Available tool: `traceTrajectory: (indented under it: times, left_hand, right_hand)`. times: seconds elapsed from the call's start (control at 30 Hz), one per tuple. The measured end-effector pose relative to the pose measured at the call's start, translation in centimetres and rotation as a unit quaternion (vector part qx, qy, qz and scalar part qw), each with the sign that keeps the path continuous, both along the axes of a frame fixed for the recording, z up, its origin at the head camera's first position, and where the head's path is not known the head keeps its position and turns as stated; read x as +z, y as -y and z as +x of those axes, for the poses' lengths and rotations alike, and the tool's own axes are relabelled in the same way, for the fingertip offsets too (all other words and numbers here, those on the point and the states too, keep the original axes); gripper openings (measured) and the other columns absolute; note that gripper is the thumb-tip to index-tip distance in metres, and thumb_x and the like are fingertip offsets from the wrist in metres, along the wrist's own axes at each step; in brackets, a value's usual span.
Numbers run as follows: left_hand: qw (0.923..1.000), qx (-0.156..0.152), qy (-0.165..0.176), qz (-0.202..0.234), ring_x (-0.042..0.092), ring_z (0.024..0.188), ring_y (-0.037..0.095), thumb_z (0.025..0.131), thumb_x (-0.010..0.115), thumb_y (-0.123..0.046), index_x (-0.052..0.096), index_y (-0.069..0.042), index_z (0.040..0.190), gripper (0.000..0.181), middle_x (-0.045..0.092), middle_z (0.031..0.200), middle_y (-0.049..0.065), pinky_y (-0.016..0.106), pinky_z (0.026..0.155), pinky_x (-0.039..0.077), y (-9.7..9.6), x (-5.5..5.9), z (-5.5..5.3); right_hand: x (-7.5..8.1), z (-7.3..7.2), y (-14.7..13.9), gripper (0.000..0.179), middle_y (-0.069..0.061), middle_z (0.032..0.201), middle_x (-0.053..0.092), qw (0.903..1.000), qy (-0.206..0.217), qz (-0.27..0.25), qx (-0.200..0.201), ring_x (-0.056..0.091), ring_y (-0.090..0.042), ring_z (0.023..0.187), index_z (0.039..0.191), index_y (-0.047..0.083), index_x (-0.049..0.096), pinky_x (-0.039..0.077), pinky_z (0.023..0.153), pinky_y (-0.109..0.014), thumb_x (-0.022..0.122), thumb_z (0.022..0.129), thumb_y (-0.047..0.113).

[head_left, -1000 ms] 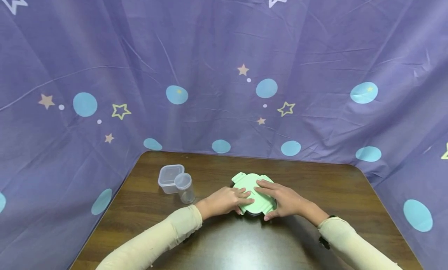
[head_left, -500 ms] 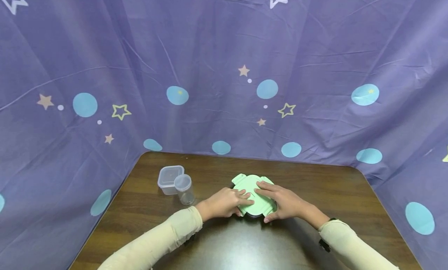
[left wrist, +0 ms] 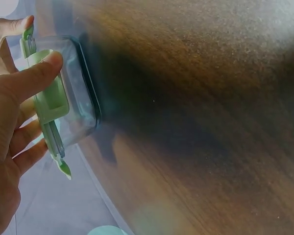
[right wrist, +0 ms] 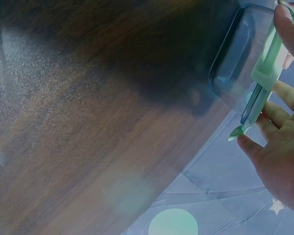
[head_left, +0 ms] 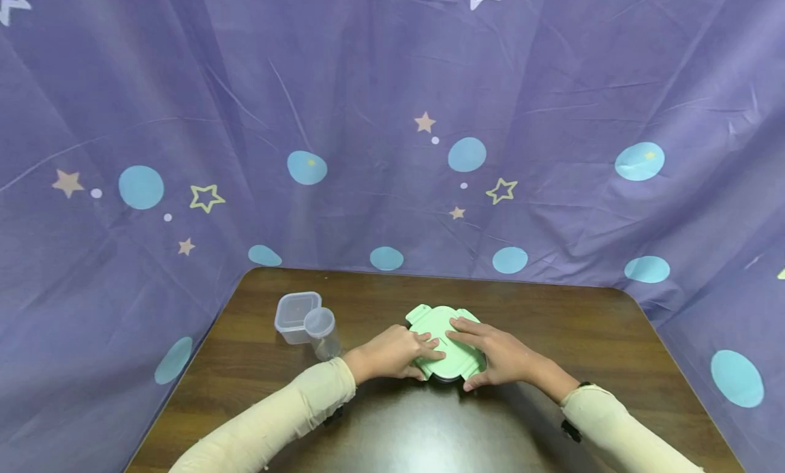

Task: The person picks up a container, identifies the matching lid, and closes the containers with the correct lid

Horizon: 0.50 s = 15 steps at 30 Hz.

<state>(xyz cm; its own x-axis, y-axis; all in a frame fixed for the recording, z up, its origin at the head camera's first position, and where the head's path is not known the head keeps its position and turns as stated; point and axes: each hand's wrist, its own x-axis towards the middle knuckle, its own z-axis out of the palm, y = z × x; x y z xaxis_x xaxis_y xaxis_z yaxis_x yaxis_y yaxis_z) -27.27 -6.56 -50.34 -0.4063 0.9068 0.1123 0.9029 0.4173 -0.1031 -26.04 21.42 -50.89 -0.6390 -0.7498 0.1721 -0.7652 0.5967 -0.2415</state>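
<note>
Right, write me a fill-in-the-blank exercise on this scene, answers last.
The left hand and right hand both touch a lid coloured pale ____.
To the person's ____ of that lid stand a jar and a square tub.
Counting the box under the lid, the head view shows ____ containers.
Behind the table, the curtain is printed with five-pointed ____.

Missing words: green; left; three; stars.

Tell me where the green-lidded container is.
In the head view, the green-lidded container sits on the table, just right of centre, between the left hand and right hand.
</note>
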Motion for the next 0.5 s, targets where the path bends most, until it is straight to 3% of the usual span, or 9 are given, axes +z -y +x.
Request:
traceTrajectory:
  times: [0.5]
  left_hand:
    - [0.9999, 0.0, 0.003, 0.015, 0.066, 0.124, 0.016, 0.082, 0.079, -0.049, 0.067, -0.03, 0.135, 0.058, 0.066, 0.136, 0.0, 0.032, 0.09, 0.06, 0.27, 0.27, 0.33]
  right_hand:
    - [-0.14, -0.26, -0.08, 0.1, -0.018, 0.155, 0.048, 0.9998, -0.017, -0.002, 0.011, 0.046, -0.04, 0.143, 0.146, 0.008, 0.055, 0.048, 0.108, -0.054, 0.088, 0.066, 0.057]
